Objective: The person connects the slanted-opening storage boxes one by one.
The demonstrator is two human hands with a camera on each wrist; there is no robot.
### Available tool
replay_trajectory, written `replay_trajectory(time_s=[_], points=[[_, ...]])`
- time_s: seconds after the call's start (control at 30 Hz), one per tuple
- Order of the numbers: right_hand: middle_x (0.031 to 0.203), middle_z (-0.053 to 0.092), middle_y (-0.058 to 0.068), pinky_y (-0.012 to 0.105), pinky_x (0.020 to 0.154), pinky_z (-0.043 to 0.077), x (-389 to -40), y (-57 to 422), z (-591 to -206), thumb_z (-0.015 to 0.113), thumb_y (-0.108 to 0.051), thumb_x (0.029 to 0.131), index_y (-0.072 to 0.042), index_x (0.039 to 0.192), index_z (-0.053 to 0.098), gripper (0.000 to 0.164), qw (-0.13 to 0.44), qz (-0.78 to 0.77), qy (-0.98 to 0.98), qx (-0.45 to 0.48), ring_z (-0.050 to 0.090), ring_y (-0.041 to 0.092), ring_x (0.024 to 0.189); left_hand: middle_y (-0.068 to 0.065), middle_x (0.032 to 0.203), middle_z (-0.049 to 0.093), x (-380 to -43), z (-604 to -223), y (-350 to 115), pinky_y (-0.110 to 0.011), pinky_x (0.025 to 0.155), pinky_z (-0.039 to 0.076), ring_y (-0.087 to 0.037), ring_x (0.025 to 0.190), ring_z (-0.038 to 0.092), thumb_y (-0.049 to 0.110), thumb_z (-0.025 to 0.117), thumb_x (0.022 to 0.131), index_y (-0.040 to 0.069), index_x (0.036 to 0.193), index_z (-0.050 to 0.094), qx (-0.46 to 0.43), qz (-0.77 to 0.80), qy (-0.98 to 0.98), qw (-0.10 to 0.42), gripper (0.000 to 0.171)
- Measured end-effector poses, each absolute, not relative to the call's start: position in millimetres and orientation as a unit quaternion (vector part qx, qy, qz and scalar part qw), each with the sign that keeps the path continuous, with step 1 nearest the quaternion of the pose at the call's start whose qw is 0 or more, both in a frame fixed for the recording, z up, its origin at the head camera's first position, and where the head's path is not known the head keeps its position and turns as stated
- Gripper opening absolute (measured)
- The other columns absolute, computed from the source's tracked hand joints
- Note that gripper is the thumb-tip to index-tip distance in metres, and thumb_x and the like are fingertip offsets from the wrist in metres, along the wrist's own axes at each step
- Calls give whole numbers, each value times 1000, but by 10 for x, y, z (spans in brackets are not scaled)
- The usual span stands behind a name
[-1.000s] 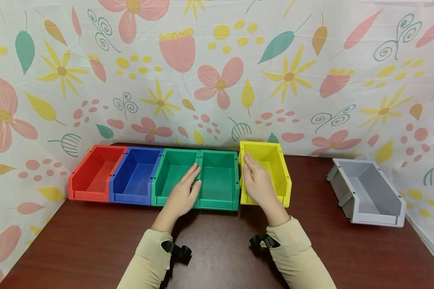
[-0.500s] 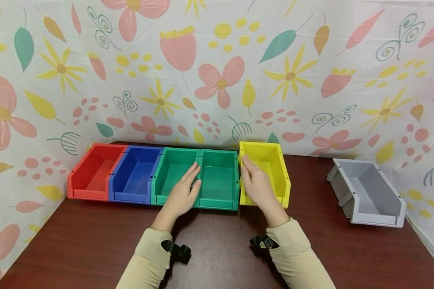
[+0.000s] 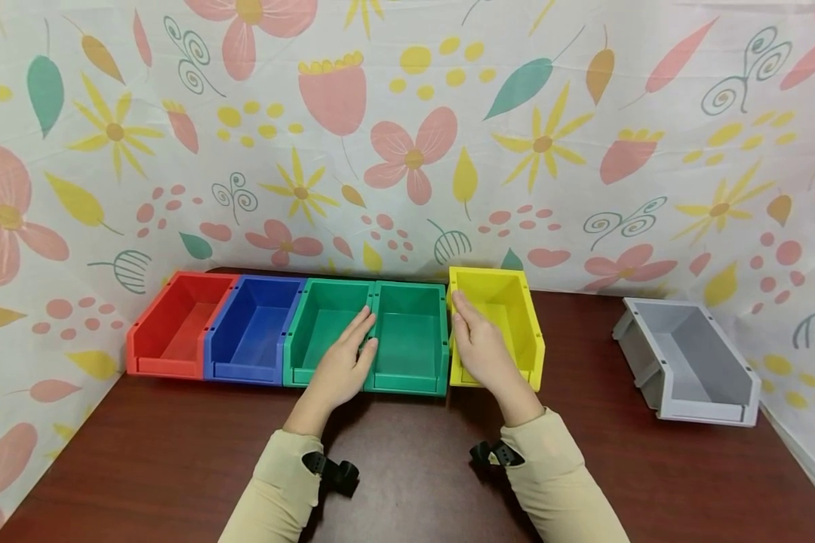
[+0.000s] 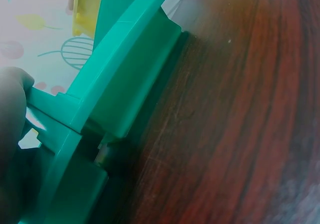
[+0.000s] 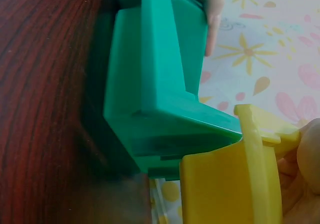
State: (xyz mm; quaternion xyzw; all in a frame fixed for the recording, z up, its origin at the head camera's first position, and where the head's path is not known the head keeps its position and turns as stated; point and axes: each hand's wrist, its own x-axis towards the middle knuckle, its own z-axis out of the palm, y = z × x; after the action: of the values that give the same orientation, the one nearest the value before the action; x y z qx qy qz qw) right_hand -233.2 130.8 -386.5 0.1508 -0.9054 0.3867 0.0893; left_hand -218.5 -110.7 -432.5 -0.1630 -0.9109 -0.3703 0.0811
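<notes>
My left hand [image 3: 345, 367] rests on the dividing walls between the left green storage bin [image 3: 326, 305] and the right green storage bin [image 3: 407, 328]. Its fingers look straight, and the thumb lies a little apart. With my right hand [image 3: 484, 343] I hold the yellow storage bin [image 3: 526, 324] by its left wall; fingers show behind that wall in the right wrist view. Patterned cloth is visible below the yellow bin [image 5: 217, 189] there, so it appears raised. Its left wall is close beside the right green bin, and I cannot tell whether they touch.
A blue bin [image 3: 251, 335] and a red bin [image 3: 183, 324] continue the row leftward. The grey bin [image 3: 696, 362] stands apart at the right, turned at an angle. All are on a dark brown table [image 3: 407, 483] before a floral cloth [image 3: 407, 90].
The yellow bin and my right hand have shifted very slightly left. My left hand and the other bins stay where they were.
</notes>
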Motion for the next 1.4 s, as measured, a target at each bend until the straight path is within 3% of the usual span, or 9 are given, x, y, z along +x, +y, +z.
replay_trajectory(time_s=[0.23, 0.6, 0.87, 0.97, 1.0, 1.07, 1.17, 1.33, 1.4], points=[[151, 33, 12, 44, 112, 31, -2343, 1307, -3863, 32, -25, 104, -5, 147, 33, 47, 66, 368, -916, 143, 33, 26, 139, 2, 157, 23, -2181, -4334, -1106, -47, 111, 32, -20, 143, 28, 32, 38, 102, 16, 149, 31, -163, -367, -912, 83, 50], [152, 33, 11, 44, 112, 31, -2336, 1311, -3876, 31, -26, 104, -7, 148, 31, 48, 55, 359, -922, 138, 33, 25, 139, -1, 157, 26, -2184, -4328, -1090, -49, 110, 33, -22, 142, 30, 27, 40, 102, 14, 148, 34, -168, -368, -910, 94, 48], [150, 36, 11, 45, 107, 38, -2308, 1294, -3864, 33, -24, 104, -7, 148, 30, 48, 49, 346, -927, 133, 44, 28, 132, -1, 157, 26, -2162, -4328, -1086, -49, 110, 33, -22, 142, 30, 26, 40, 102, 13, 148, 34, -167, -366, -910, 95, 48], [122, 60, 18, 42, 88, 51, -2301, 1300, -3864, 32, -25, 104, -10, 149, 29, 48, 44, 341, -931, 127, 64, 31, 92, -1, 157, 26, -2146, -4330, -1072, -49, 110, 33, -22, 142, 30, 26, 40, 102, 13, 148, 34, -164, -368, -911, 95, 48], [104, 64, 18, 38, 80, 52, -2301, 1304, -3866, 32, -24, 104, -10, 149, 29, 48, 45, 338, -932, 125, 61, 28, 75, -1, 157, 26, -2142, -4332, -1066, -49, 110, 33, -22, 142, 30, 26, 40, 102, 13, 148, 34, -162, -370, -910, 95, 48], [73, 55, 12, 35, 61, 47, -2302, 1309, -3880, 32, -25, 104, -12, 150, 28, 48, 38, 341, -932, 121, 45, 23, 50, -1, 156, 26, -2134, -4341, -1059, -50, 110, 32, -22, 142, 30, 25, 41, 102, 13, 148, 34, -159, -378, -907, 92, 48], [58, 43, 5, 31, 48, 41, -2300, 1309, -3895, 31, -26, 104, -14, 151, 26, 49, 25, 347, -930, 119, 35, 18, 40, 1, 156, 26, -2132, -4355, -1062, -49, 111, 31, -22, 142, 29, 25, 42, 101, 14, 148, 35, -152, -390, -904, 86, 48], [50, 38, 2, 30, 42, 39, -2296, 1290, -3902, 30, -27, 104, -17, 152, 23, 49, 17, 359, -926, 115, 33, 19, 36, 1, 156, 27, -2172, -4346, -1103, -50, 110, 33, -23, 142, 30, 25, 44, 100, 14, 147, 36, -157, -406, -896, 87, 48], [50, 38, 2, 30, 41, 38, -2304, 1272, -3898, 30, -27, 104, -17, 152, 22, 49, 20, 361, -925, 115, 33, 20, 36, 0, 155, 29, -2196, -4328, -1130, -49, 104, 40, -24, 139, 35, 24, 45, 100, 13, 146, 38, -160, -414, -891, 92, 48]])
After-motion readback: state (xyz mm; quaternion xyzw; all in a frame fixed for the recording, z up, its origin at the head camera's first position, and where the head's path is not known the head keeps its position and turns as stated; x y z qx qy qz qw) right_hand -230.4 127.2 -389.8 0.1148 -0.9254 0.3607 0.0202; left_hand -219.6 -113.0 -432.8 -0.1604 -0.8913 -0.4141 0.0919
